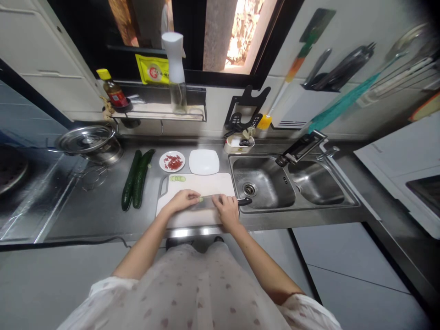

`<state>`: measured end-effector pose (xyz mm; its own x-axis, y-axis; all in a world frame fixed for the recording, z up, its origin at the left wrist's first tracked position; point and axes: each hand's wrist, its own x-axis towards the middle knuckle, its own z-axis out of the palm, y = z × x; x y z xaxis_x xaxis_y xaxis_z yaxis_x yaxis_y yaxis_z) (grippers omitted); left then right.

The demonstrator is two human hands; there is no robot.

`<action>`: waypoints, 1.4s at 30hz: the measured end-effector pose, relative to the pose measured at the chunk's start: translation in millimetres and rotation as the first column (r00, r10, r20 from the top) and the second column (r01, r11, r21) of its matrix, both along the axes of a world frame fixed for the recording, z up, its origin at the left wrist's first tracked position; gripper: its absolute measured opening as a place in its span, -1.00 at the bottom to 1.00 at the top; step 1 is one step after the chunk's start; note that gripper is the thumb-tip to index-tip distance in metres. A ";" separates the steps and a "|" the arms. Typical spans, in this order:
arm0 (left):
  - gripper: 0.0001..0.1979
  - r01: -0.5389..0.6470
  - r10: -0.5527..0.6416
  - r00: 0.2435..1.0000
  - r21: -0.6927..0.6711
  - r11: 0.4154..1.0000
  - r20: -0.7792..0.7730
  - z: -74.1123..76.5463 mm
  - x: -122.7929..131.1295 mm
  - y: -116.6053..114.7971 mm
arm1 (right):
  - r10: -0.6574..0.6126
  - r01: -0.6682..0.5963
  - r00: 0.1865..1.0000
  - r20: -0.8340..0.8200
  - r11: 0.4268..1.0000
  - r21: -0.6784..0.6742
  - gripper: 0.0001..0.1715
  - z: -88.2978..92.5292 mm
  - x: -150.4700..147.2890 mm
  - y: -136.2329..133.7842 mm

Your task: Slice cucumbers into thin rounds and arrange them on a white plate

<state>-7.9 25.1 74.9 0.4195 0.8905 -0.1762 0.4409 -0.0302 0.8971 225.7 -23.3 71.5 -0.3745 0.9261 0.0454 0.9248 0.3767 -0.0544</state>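
My left hand [183, 200] is curled over a piece of cucumber [201, 199] on the white cutting board [202, 183]. My right hand [227, 210] is closed on a knife [206, 204] whose blade lies across the board beside my left fingers; its black handle end [244, 201] pokes out toward the sink. Several cucumber slices [178, 178] lie at the board's far edge. Two whole cucumbers [136, 178] rest on the steel counter to the left.
A small plate of chopped red chilli [172, 161] and an empty white square plate [204, 162] sit behind the board. A double sink [292, 183] with faucet [300, 147] is right. A steel pot [90, 142] stands left. Bottles line the shelf [158, 112].
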 end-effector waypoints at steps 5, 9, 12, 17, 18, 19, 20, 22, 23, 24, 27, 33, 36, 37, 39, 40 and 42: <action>-0.68 0.050 -0.050 0.999 -0.015 0.999 0.005 3.3 2.1 2.2 | 0.028 -0.028 1.000 0.002 1.000 -0.007 -0.46 -1.9 2.2 -0.1; -0.75 0.019 -0.019 1.000 -0.007 1.000 -0.010 2.3 3.7 4.9 | 0.024 -0.024 1.000 -0.006 0.999 -0.029 -0.45 -0.9 2.0 -0.6; -0.80 -0.014 0.015 0.999 0.017 1.000 -0.033 -0.3 5.4 6.7 | 0.017 -0.017 1.000 -0.018 0.999 -0.030 -0.45 -0.9 2.2 -1.1; -0.80 -0.157 0.158 0.987 0.037 0.987 -0.033 -13.2 3.7 14.1 | 0.001 -0.001 1.000 -0.006 1.000 -0.023 -0.45 -6.2 6.6 -3.5; -0.78 -0.214 0.215 0.975 0.036 0.976 -0.047 -18.0 2.2 17.1 | -0.003 0.003 1.000 -0.006 1.000 -0.025 -0.44 -8.1 8.2 -4.1; -0.78 -0.277 0.279 0.958 0.039 0.960 -0.070 -23.4 0.2 20.8 | -0.007 0.007 1.000 -0.008 1.000 -0.027 -0.43 -10.2 9.9 -4.8; -0.78 -0.345 0.349 0.931 0.052 0.937 -0.108 -29.1 -2.2 25.1 | -0.011 0.011 1.000 -0.011 1.000 -0.028 -0.43 -12.5 11.7 -5.3; -0.78 -0.446 0.453 0.876 0.082 0.891 -0.164 -40.7 -7.5 34.6 | -0.022 0.022 1.000 -0.015 0.999 -0.025 -0.43 -17.2 15.4 -6.2; -0.78 -0.486 0.495 0.849 0.095 0.869 -0.185 -46.0 -10.2 39.4 | -0.028 0.028 0.999 -0.017 0.999 -0.022 -0.44 -19.3 17.1 -6.3; -0.77 -0.515 0.525 0.826 0.105 0.851 -0.206 -50.7 -12.7 44.2 | -0.032 0.032 0.999 -0.019 0.999 -0.018 -0.44 -21.3 18.7 -6.4; -0.76 -0.548 0.560 0.786 0.122 0.827 -0.263 -60.8 -18.2 56.4 | -0.037 0.037 0.999 -0.023 0.999 -0.008 -0.45 -25.3 21.9 -5.9; -0.79 -0.559 0.575 0.756 0.151 0.816 -0.313 -69.1 -18.8 70.9 | -0.046 0.045 0.998 -0.036 0.999 -0.017 -0.43 -29.2 24.3 -3.8; -0.82 -0.546 0.574 0.734 0.187 0.816 -0.363 -70.9 -17.7 74.4 | -0.045 0.044 0.998 -0.040 0.999 -0.016 -0.44 -31.2 25.1 -2.8; -0.82 -0.539 0.576 0.727 0.209 0.816 -0.375 -71.3 -17.4 75.2 | -0.043 0.043 0.998 -0.040 0.999 -0.016 -0.44 -31.5 25.2 -2.5; -0.79 -0.518 0.577 0.717 0.256 0.816 -0.390 -71.8 -17.5 76.1 | -0.042 0.041 0.998 -0.041 0.999 -0.014 -0.46 -31.7 25.2 -1.8; -0.77 -0.502 0.574 0.718 0.278 0.819 -0.395 -72.1 -17.8 76.3 | -0.041 0.041 0.998 -0.042 0.999 -0.011 -0.46 -31.5 24.9 -1.5; -0.75 -0.467 0.564 0.723 0.318 0.825 -0.400 -72.9 -19.3 75.8 | -0.040 0.040 0.998 -0.046 0.999 -0.009 -0.46 -30.6 24.2 -0.6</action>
<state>-27.2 101.0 1.9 -0.2026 0.9786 -0.0356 0.7894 0.1847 0.5854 249.9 -23.9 40.9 -0.3349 0.9407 0.0545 0.9355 0.3389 -0.0999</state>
